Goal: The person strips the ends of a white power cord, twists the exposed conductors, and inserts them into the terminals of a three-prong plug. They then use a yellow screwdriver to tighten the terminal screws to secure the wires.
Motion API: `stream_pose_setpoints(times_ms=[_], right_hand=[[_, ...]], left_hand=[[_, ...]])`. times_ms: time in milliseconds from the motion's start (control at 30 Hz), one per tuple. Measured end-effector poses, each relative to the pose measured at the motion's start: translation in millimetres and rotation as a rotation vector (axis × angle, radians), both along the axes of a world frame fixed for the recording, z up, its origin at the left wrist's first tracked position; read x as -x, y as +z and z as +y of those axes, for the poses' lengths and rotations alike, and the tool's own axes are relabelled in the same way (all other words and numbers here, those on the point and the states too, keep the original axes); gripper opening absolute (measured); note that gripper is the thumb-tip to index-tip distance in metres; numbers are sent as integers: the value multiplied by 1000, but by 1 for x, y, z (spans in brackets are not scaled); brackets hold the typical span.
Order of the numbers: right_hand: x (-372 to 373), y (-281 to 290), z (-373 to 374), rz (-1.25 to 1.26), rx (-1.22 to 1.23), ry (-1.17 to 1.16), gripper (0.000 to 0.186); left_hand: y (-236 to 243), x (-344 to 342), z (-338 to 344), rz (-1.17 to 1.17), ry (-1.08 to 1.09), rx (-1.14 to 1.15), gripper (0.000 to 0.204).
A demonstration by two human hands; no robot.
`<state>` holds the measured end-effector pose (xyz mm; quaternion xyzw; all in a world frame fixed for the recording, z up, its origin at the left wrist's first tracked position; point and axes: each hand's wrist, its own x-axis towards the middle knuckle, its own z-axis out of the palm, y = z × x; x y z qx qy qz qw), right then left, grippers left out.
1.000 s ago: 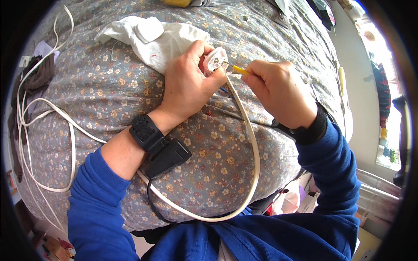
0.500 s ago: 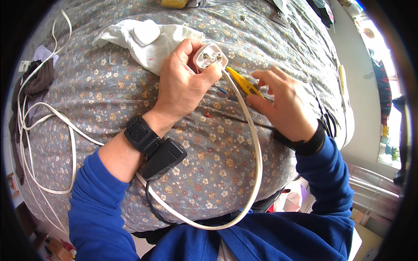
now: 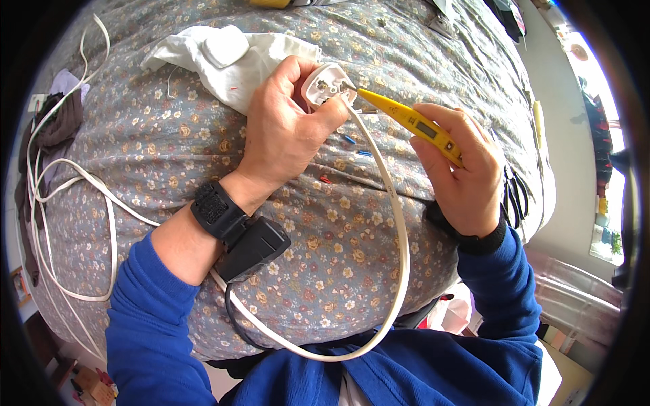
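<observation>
Near the upper middle, my left hand [image 3: 288, 125] is closed round an opened white electrical plug [image 3: 326, 76]. Metal terminals show inside its housing, and my thumb presses on its near side, hiding part of it. A thick white cable [image 3: 405, 250] runs from the plug in a wide loop toward my body. My right hand [image 3: 464, 159] grips a yellow voltage tester screwdriver [image 3: 406, 116] with a small display. The tester's tip reaches the right terminal of the plug; whether it sits in a screw is too small to tell.
A white cloth [image 3: 261, 49] with a small white cover [image 3: 226, 46] on it lies beyond my left hand. Blue scraps [image 3: 349, 139] and red scraps [image 3: 326, 179] lie on the floral bedspread [image 3: 325, 250]. Black-handled scissors [image 3: 516, 196] rest at right; white cable coils [image 3: 112, 250] lie at left.
The tester, lying partly beyond my right fingers before, is now gripped in my right hand, its tip at the plug's terminal. My left hand and the plug have barely moved.
</observation>
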<state>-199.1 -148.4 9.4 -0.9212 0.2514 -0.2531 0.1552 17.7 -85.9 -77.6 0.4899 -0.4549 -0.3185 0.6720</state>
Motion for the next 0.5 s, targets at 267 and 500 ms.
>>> stream_pose_setpoints(times_ms=[267, 500], right_hand=[[1, 0, 5, -3, 60, 0, 28], [-3, 2, 4, 6, 69, 11, 28]], left_hand=[[-1, 1, -1, 11, 20, -1, 22], [0, 1, 0, 7, 12, -11, 22]])
